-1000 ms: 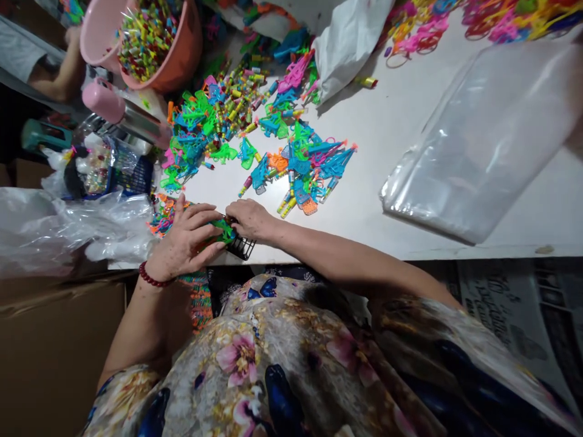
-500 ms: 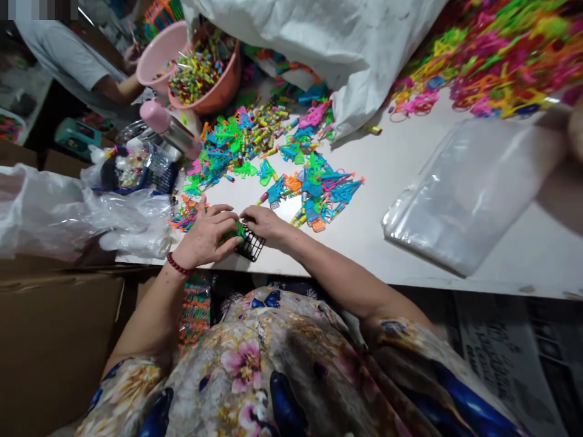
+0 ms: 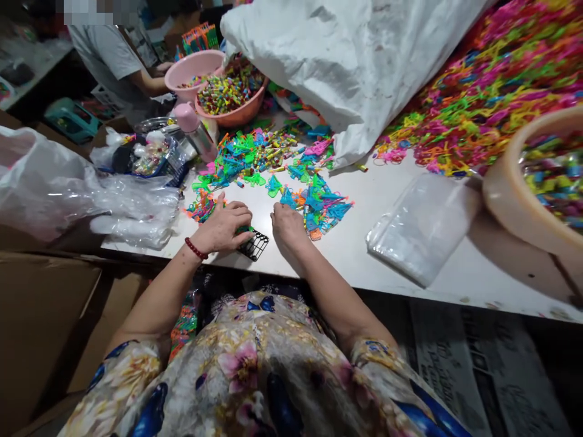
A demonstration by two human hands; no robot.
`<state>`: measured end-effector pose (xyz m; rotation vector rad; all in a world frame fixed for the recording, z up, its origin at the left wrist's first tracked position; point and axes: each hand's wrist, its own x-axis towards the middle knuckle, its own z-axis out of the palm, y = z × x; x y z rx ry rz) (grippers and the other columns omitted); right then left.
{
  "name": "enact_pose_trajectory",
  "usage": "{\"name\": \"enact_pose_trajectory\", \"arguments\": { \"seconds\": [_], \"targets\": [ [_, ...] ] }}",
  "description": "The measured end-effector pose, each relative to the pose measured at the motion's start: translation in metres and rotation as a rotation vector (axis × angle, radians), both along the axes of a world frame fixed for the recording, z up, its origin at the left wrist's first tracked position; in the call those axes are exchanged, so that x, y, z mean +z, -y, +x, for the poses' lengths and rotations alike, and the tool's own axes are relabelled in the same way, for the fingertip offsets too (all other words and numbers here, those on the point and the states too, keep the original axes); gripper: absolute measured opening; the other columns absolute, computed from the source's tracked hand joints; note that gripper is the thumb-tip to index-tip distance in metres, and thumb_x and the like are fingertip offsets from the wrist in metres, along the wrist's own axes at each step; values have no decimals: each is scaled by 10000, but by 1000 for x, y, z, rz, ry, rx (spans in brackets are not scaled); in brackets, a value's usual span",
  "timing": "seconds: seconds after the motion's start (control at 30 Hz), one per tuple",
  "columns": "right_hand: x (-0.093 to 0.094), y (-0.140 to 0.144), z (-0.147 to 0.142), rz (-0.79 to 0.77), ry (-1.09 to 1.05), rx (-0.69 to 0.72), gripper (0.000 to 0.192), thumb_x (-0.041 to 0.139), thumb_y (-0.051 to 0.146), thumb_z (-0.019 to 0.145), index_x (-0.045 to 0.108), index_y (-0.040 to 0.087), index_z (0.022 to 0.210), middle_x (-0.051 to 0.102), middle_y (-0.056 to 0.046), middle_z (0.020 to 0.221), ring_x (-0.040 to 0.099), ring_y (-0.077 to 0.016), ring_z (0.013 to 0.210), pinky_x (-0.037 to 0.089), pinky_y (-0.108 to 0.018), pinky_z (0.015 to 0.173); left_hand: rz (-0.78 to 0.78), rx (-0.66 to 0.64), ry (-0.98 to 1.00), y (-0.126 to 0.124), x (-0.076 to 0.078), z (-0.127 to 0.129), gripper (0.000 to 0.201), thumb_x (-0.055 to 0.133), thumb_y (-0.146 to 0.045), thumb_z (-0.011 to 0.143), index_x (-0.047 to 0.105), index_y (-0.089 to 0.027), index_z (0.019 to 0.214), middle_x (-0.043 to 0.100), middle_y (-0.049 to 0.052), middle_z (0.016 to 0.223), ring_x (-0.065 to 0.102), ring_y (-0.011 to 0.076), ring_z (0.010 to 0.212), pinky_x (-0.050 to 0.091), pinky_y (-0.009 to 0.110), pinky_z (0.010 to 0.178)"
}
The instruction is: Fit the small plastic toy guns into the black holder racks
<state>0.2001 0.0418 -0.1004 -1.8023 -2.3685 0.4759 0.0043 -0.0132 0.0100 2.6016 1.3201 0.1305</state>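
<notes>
I count one black grid rack, one stack of clear plastic bags, one pink-capped bottle and three tubs: a pink basin, an orange basin and a peach tub. The bright plastic toys overlap too much for me to count.

The rack lies at the table's near edge, partly under the left hand. Its bare end points rightward and toward the body; its long axis seems to run that way too, though the hand hides the other end.

I have the left hand palm down, fingers spaced and bent over the rack and a green piece; I can't tell whether they grip. The right hand, back upward, has its fingers curled inward beside the toys, their tips too hidden to show a hold.
</notes>
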Motion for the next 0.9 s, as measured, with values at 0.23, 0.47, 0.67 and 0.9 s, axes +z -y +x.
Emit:
{"name": "enact_pose_trajectory", "arguments": {
  "seconds": [0.23, 0.47, 0.67, 0.9],
  "targets": [
    [-4, 7, 7, -60, -352, -230, 320, 507, 159, 953, 580, 130, 1263, 696, -174, 1133, 654, -281, 1008, 477, -385, 900, 30, -20, 37, 0, -3, -3, 259, 537, -434, 1016, 658, -220, 932, 750, 47, 1152, 589, 282, 1283, 34, 724, 1274],
    [-17, 22, 5, -414, -1208, -467, 659, 789, 368, 672, 571, 174, 1263, 696, 14, 835, 602, -158, 714, 457, -283, 677, 10, -4, 36, -1, -1, -3, 371, 369, -404, 1066, 686, -229, 984, 752, 57, 1148, 588, 276, 1274, 4, 721, 1271],
    [-8, 40, -6, -662, -1486, -359, 414, 833, 385, 560, 697, 150, 873, 511, 81, 558, 367, -78, 538, 256, -245, 524, 3, 2, 33, -1, 1, -2, 333, 412, -411, 1052, 678, -231, 963, 752, 54, 1138, 596, 278, 1273, 10, 712, 1276],
    [-13, 40, -11, -861, -1592, -344, 327, 870, 363, 517, 694, 167, 711, 506, 59, 532, 348, -66, 515, 235, -232, 474, 0, 4, 16, 0, 4, 0, 334, 418, -416, 1058, 668, -228, 941, 748, 50, 1148, 597, 272, 1274, -38, 698, 1282]
  ]
}}
